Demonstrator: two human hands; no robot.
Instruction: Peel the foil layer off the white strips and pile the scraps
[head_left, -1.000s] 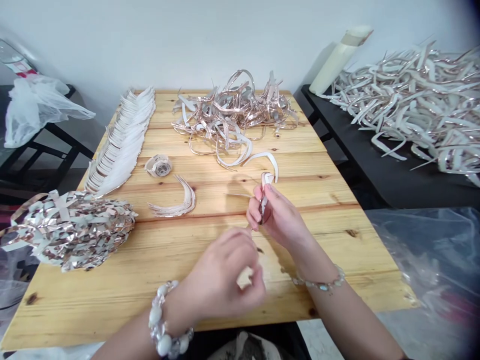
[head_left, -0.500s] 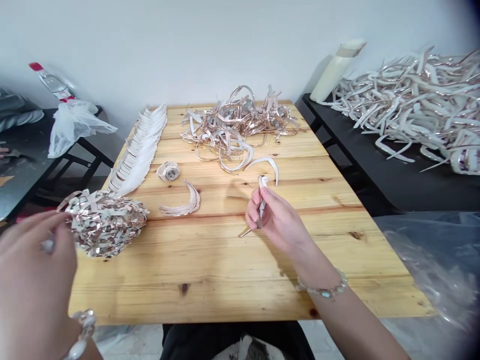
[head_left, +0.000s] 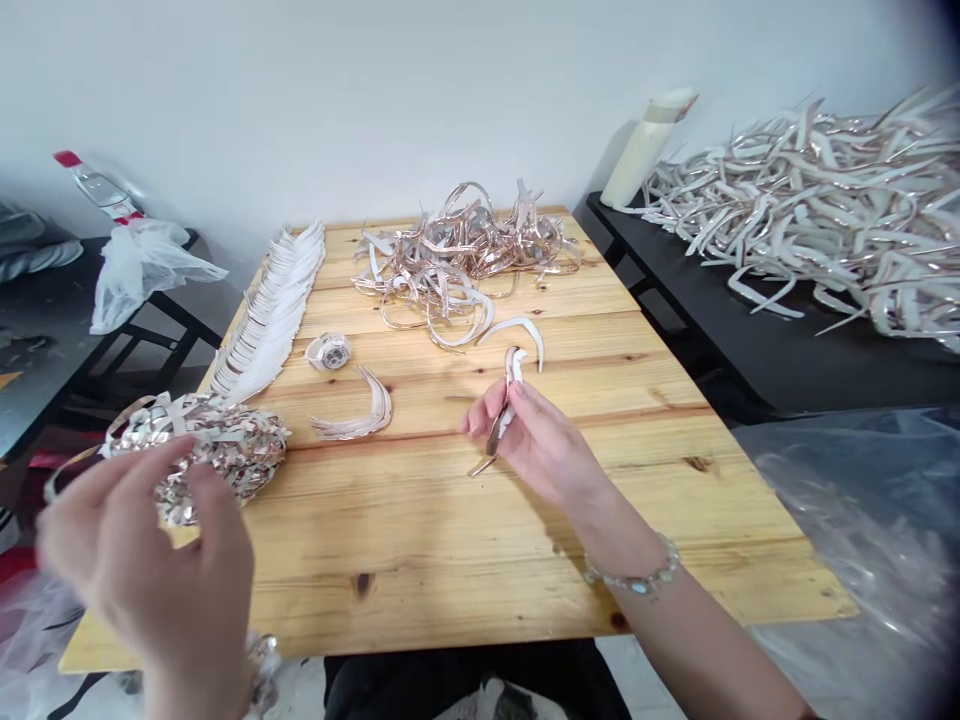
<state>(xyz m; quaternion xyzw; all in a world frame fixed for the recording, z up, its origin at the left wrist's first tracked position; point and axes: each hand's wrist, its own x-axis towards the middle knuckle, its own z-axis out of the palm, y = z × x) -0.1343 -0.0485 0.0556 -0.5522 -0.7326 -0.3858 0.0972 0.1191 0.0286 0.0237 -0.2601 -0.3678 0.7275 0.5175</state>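
Observation:
My right hand (head_left: 529, 430) pinches a folded white and rose-gold strip (head_left: 513, 375) above the middle of the wooden table. My left hand (head_left: 161, 540), blurred, has its fingers apart in front of a bundle of shiny strips (head_left: 232, 445) at the table's left edge; nothing shows between them. Between the hands lies a curved stack of pale strips (head_left: 360, 415), with a small roll (head_left: 328, 351) behind it. One curved white strip (head_left: 525, 326) rests beyond my right hand, and a thin piece (head_left: 484, 465) lies under it.
A fanned row of white strips (head_left: 274, 315) runs along the table's (head_left: 420, 560) left side. Tangled rose-gold strips (head_left: 465, 245) lie at the back. On the right, a black table (head_left: 675, 290) bears a large strip pile (head_left: 840, 190) and a pale cylinder (head_left: 645, 150). A bottle (head_left: 101, 188) stands left.
My left hand has moved right and away from the bundle's left end, its fingers spreading. The strip in my right hand has turned slightly. The whole view has shifted a little.

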